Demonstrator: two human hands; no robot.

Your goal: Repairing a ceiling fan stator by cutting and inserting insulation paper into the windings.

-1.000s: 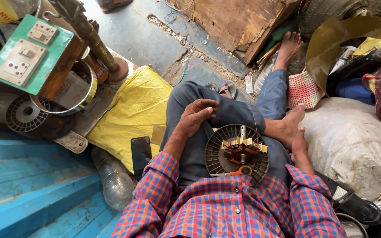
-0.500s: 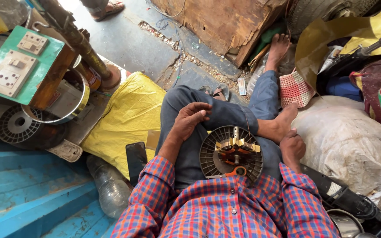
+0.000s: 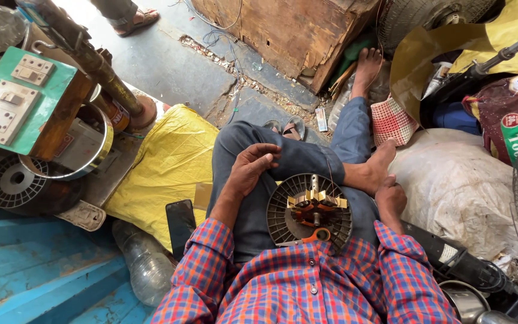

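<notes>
Both hands are empty: the left hand [image 3: 253, 166] has shifted slightly on the knee, fingers loosely curled; the right hand [image 3: 389, 198] stays beside the fan motor [image 3: 309, 211] in the lap.

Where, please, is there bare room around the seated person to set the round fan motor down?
The grey stone floor between the wooden crate and the yellow sheet is bare, as is the blue step beside the left hand. Around the right hand it is crowded: white sack, bags, fan grilles. The fan motor rests on the lap.
</notes>
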